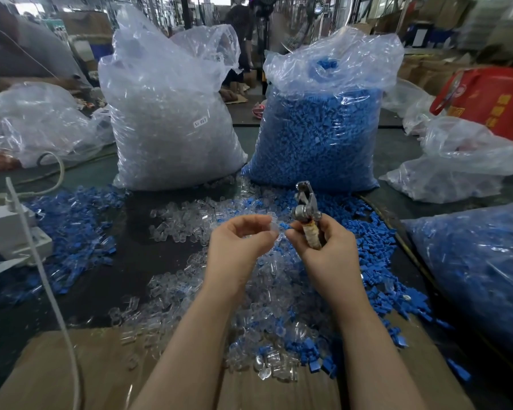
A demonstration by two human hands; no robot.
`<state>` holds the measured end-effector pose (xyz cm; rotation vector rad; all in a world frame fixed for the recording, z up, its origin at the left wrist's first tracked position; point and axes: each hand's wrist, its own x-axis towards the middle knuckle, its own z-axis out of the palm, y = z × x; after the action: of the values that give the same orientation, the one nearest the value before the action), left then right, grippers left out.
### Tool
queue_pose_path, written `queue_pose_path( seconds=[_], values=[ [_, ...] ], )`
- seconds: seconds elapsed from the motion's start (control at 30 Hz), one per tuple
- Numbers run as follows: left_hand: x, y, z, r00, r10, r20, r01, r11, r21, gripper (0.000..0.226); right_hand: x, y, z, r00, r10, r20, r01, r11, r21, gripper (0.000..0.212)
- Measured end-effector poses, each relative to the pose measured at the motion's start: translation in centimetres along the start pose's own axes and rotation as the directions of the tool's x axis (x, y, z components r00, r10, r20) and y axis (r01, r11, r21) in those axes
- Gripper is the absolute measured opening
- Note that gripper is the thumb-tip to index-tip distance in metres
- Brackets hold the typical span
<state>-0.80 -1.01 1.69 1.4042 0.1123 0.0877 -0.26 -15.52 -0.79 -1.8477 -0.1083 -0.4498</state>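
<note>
My left hand pinches a small clear plastic cap between its fingertips. My right hand grips metal pliers by a tape-wrapped handle, jaws pointing up, and pinches a small blue plastic piece at its fingertips. The clear cap and the blue piece meet between the two hands. Below them lies a heap of loose clear caps mixed with loose blue pieces on the dark table.
A big bag of clear caps and a big bag of blue pieces stand behind. Another blue-filled bag lies right. Cardboard covers the near edge. A white hose and white device are left.
</note>
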Motion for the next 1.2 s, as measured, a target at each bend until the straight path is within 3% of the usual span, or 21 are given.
queue_pose_path(
  seconds=[0.33,0.73,0.93,1.2],
  values=[
    [-0.3,0.0,0.7,0.989,0.119,-0.084,-0.108,0.986,0.126,0.017,0.0,0.0,-0.1,1.000,0.010,-0.020,-0.011,0.996,-0.091,0.011],
    [-0.6,0.0,1.2,0.964,0.258,-0.068,-0.220,0.913,0.343,0.018,-0.1,-0.1,-0.1,0.994,0.109,-0.003,-0.109,0.991,-0.077,0.013],
    [-0.7,-0.3,1.4,0.952,0.300,-0.060,-0.261,0.898,0.353,0.017,-0.1,-0.5,0.0,0.992,0.126,-0.003,-0.126,0.991,-0.045,0.021],
    [-0.7,-0.4,1.4,0.948,0.317,-0.030,-0.288,0.892,0.349,0.021,0.0,-0.5,-0.1,0.993,0.116,0.003,-0.116,0.993,-0.003,0.016]
  ],
)
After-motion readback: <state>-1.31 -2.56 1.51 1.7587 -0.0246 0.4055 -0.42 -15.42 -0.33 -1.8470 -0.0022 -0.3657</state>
